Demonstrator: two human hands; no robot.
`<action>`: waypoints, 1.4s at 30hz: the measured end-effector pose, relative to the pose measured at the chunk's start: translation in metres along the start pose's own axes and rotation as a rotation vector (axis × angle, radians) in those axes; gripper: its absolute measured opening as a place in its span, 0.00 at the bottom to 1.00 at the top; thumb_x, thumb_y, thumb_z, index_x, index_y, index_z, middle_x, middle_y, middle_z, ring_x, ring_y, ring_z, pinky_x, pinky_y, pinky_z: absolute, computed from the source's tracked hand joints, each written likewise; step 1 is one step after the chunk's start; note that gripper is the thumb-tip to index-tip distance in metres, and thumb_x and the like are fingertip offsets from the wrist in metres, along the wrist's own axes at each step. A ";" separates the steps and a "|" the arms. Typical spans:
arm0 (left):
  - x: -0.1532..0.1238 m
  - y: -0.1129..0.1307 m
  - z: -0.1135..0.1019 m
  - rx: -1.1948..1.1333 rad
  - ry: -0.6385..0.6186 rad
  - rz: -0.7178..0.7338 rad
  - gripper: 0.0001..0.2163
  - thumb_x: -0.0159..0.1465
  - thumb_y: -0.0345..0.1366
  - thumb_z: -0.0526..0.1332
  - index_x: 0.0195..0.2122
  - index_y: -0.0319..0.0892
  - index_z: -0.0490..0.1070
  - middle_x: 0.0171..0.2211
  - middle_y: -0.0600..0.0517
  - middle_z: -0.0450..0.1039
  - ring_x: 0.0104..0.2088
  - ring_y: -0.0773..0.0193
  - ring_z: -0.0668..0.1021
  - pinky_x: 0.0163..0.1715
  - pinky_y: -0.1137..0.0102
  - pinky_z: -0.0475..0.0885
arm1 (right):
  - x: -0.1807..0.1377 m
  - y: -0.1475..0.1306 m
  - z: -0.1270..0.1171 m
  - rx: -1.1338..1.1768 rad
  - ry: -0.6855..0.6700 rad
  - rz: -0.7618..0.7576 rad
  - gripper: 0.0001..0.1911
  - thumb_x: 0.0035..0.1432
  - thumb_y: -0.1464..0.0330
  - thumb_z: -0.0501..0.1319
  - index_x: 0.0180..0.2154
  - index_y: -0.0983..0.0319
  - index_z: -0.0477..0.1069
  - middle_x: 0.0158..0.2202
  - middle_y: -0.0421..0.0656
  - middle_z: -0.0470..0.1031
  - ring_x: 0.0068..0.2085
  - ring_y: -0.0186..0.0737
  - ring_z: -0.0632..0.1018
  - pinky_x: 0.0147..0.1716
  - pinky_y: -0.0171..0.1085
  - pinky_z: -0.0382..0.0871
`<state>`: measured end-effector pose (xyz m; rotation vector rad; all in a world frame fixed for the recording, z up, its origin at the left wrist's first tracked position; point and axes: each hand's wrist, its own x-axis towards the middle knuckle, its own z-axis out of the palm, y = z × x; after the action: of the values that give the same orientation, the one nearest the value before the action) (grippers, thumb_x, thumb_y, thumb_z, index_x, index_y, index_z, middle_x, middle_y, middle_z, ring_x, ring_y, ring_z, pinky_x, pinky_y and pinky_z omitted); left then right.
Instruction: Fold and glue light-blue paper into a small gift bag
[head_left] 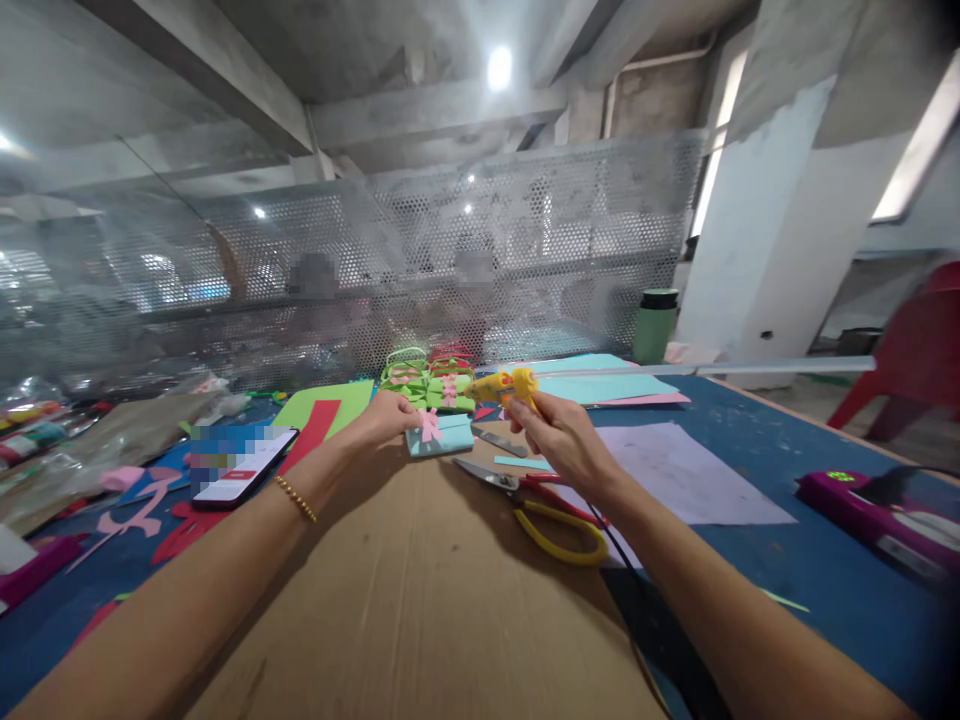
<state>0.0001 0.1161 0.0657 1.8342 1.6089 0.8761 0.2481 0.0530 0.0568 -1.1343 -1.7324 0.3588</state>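
My left hand [388, 416] is closed, with thumb and forefinger pinched at the left edge of a pink paper bow [430, 426]. The bow lies against the front of a small light-blue folded paper piece [452, 438] on the cardboard. My right hand [559, 430] grips a yellow hot glue gun [523, 388], its nozzle pointing left, just above and right of the blue piece. Behind it stand several small green and red paper bags [448, 385] with thin handles and pink bows. Yellow-and-red-handled scissors [562, 535] lie below my right hand, beside a grey blade-like tool [501, 441].
Cardboard [420, 590] covers the front of the blue table. A phone [244, 468], red and pink paper scraps [139, 515] and green paper lie left. Lilac paper [686, 470], light-blue sheets [600, 378], a green bottle [654, 328] and a purple device [877, 515] are right. Perforated sheeting rises behind.
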 end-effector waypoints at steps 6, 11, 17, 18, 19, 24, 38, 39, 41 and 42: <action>0.009 -0.005 0.010 0.051 -0.019 0.015 0.16 0.47 0.33 0.67 0.12 0.41 0.59 0.15 0.60 0.51 0.19 0.73 0.54 0.21 0.71 0.46 | -0.001 -0.001 0.000 -0.036 -0.015 0.014 0.26 0.62 0.47 0.51 0.25 0.60 0.66 0.19 0.38 0.63 0.23 0.34 0.65 0.24 0.36 0.56; 0.017 -0.008 0.017 0.129 -0.040 -0.030 0.11 0.63 0.39 0.66 0.29 0.37 0.71 0.26 0.56 0.68 0.24 0.71 0.69 0.23 0.74 0.65 | -0.001 -0.001 0.000 -0.045 -0.015 0.005 0.27 0.61 0.45 0.50 0.25 0.60 0.66 0.18 0.37 0.61 0.23 0.34 0.64 0.24 0.35 0.54; 0.018 -0.003 0.016 0.176 -0.085 -0.090 0.12 0.67 0.40 0.62 0.47 0.38 0.72 0.44 0.49 0.74 0.39 0.62 0.78 0.37 0.64 0.77 | -0.001 0.001 0.002 -0.041 0.005 -0.015 0.27 0.61 0.46 0.51 0.24 0.60 0.66 0.18 0.37 0.61 0.22 0.34 0.63 0.23 0.35 0.54; 0.018 -0.003 0.016 0.176 -0.089 -0.095 0.12 0.67 0.40 0.62 0.48 0.38 0.72 0.44 0.49 0.74 0.39 0.61 0.78 0.37 0.64 0.77 | -0.001 0.001 0.002 -0.040 0.007 -0.017 0.27 0.62 0.46 0.51 0.24 0.60 0.67 0.18 0.37 0.62 0.22 0.34 0.63 0.23 0.35 0.54; 0.018 -0.002 0.016 0.175 -0.093 -0.098 0.13 0.67 0.40 0.62 0.48 0.38 0.72 0.45 0.49 0.74 0.40 0.61 0.78 0.37 0.64 0.77 | -0.001 0.001 0.002 -0.041 0.005 -0.018 0.27 0.62 0.46 0.51 0.25 0.60 0.67 0.18 0.37 0.62 0.22 0.34 0.63 0.23 0.35 0.54; 0.021 -0.002 0.017 0.155 -0.115 -0.114 0.15 0.67 0.41 0.62 0.52 0.39 0.70 0.51 0.46 0.72 0.46 0.57 0.77 0.43 0.59 0.76 | -0.002 -0.001 0.001 -0.050 0.011 -0.020 0.28 0.61 0.45 0.52 0.24 0.60 0.67 0.18 0.38 0.63 0.23 0.34 0.63 0.23 0.35 0.55; 0.022 -0.002 0.020 0.157 -0.113 -0.119 0.17 0.67 0.41 0.62 0.54 0.39 0.70 0.53 0.45 0.71 0.48 0.55 0.77 0.46 0.57 0.76 | -0.001 -0.001 0.001 -0.080 0.001 -0.040 0.29 0.62 0.44 0.50 0.24 0.60 0.68 0.19 0.37 0.62 0.23 0.34 0.62 0.23 0.35 0.54; 0.021 -0.002 0.020 0.159 -0.112 -0.119 0.17 0.67 0.41 0.62 0.54 0.39 0.70 0.53 0.45 0.71 0.48 0.55 0.77 0.46 0.57 0.76 | -0.002 -0.001 0.001 -0.073 -0.002 -0.040 0.29 0.62 0.44 0.50 0.24 0.60 0.68 0.18 0.37 0.61 0.23 0.34 0.62 0.23 0.35 0.55; 0.021 -0.001 0.020 0.163 -0.107 -0.121 0.17 0.67 0.41 0.62 0.54 0.39 0.70 0.53 0.46 0.71 0.48 0.55 0.77 0.46 0.57 0.76 | -0.002 -0.001 0.001 -0.058 -0.006 -0.037 0.29 0.61 0.44 0.50 0.24 0.60 0.67 0.19 0.37 0.61 0.23 0.34 0.62 0.23 0.35 0.55; 0.021 0.000 0.020 0.165 -0.103 -0.121 0.17 0.67 0.41 0.62 0.54 0.39 0.70 0.53 0.46 0.71 0.48 0.55 0.77 0.45 0.57 0.76 | -0.002 0.000 0.001 -0.053 -0.008 -0.035 0.28 0.61 0.44 0.50 0.25 0.60 0.67 0.19 0.37 0.61 0.23 0.33 0.62 0.23 0.35 0.55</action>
<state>0.0166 0.1375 0.0551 1.8371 1.7509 0.6014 0.2472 0.0515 0.0556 -1.1400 -1.7757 0.2983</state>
